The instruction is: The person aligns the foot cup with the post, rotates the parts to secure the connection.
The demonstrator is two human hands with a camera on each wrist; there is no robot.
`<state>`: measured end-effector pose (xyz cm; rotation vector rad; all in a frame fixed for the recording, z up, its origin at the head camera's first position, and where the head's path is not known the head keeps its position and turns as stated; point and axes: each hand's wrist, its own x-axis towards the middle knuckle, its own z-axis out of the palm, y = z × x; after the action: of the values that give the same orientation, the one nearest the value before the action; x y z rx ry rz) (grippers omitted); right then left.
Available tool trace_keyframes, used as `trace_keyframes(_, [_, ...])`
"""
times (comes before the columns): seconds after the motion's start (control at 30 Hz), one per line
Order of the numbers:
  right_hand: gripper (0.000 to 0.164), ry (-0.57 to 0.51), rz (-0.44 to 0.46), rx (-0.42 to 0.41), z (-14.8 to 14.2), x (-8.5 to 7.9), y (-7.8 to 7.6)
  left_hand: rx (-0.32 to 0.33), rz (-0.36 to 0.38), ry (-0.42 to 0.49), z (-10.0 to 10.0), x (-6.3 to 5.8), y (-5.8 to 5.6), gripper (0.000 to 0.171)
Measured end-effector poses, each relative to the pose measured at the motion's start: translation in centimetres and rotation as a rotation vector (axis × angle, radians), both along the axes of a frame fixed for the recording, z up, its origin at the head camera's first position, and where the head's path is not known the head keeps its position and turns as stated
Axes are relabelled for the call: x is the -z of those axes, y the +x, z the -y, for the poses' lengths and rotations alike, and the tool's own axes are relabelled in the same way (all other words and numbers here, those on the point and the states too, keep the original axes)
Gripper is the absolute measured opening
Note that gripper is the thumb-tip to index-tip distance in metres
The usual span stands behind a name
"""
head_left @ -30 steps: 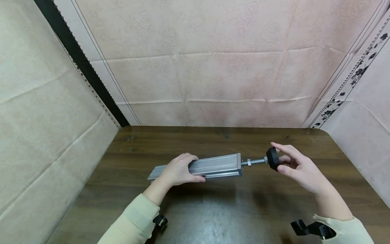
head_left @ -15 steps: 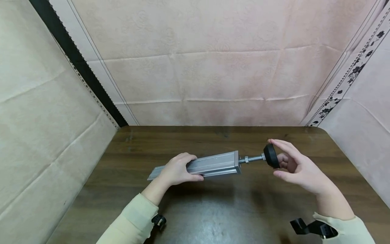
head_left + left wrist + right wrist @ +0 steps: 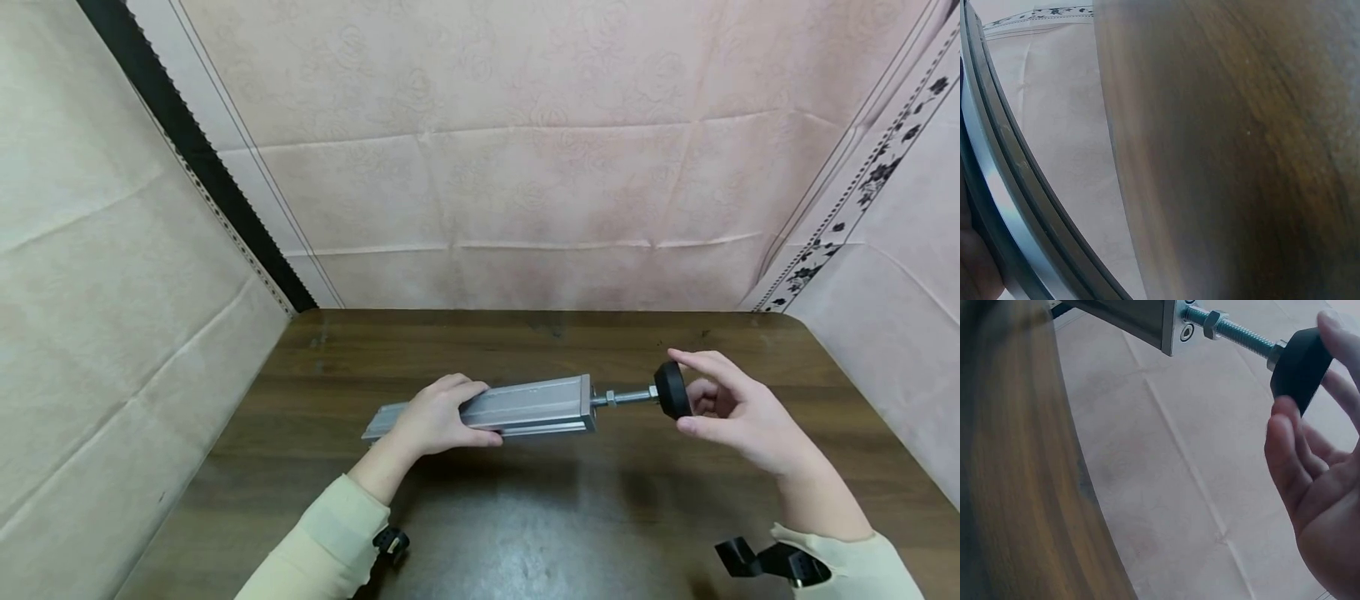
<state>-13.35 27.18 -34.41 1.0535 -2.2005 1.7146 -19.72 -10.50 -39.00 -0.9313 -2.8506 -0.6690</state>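
A grey aluminium profile (image 3: 534, 407) is held up over the table, lying nearly level with its right end slightly higher. My left hand (image 3: 441, 418) grips it near its left part, thumb along the near side. From its right end plate a threaded rod (image 3: 636, 397) sticks out, carrying a hex nut (image 3: 1215, 325). At the rod's tip sits a black levelling foot (image 3: 672, 390). My right hand (image 3: 750, 417) pinches that foot by its rim between thumb and forefinger, the other fingers curled behind it. In the left wrist view the profile (image 3: 1022, 164) runs down the left side.
The brown wooden table (image 3: 510, 525) lies beneath both hands. Pale patterned cloth (image 3: 525, 183) hangs behind its far edge, with more cloth at left and right. Black wrist mounts (image 3: 772, 562) sit by the sleeves.
Half a second ago my right thumb stood off the foot; now it is back at its lower rim. The foot and profile dipped slightly. My left hand keeps its grip.
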Motion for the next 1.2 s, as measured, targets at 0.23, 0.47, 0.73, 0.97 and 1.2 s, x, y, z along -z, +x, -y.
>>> trace_keyframes(0.23, [0.067,-0.004,0.039,0.113,0.6,-0.4,0.2,-0.013,0.007,-0.006,0.0,0.0,0.2,0.074])
trace_keyframes(0.47, [0.08,0.052,0.071,0.025,0.5,-0.5,0.6,-0.005,-0.003,0.006,0.2,0.3,0.3,0.071])
trace_keyframes(0.73, [0.087,-0.015,0.007,-0.095,0.4,0.0,-0.1,-0.005,-0.023,-0.018,0.4,0.2,0.2,0.07])
trace_keyframes(0.97, [0.089,-0.077,-0.011,-0.143,0.2,0.5,-0.4,-0.006,-0.038,-0.02,0.3,0.1,0.2,0.069])
trace_keyframes(1.2, [0.085,0.004,0.05,-0.064,0.1,0.1,0.1,0.009,-0.05,-0.031,0.3,0.2,0.1,0.069])
